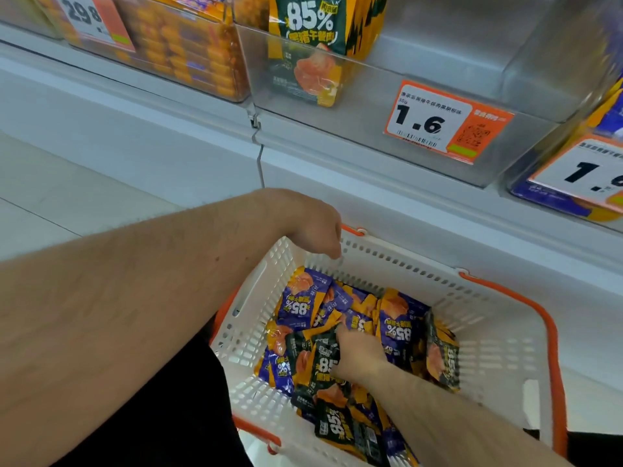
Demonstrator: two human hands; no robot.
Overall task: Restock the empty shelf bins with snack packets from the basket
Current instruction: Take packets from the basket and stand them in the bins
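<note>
A white basket (499,335) with orange handles sits below the shelf and holds several purple and dark green snack packets (397,321). My right hand (357,355) reaches down into the pile, fingers curled round a dark green packet (320,362). My left hand (317,227) hangs over the basket's far left corner with its fingers bent down and hidden; it seems to hold nothing. Above, a clear shelf bin (421,62) holds a few dark green packets (306,38) at its left side, with bare space to their right.
Price tags (445,121) hang on the bin fronts. A bin of orange packs (182,45) stands at the left, and a bin of purple packets (573,193) at the right. The white shelf ledge (371,183) juts out over the basket. Pale floor lies at left.
</note>
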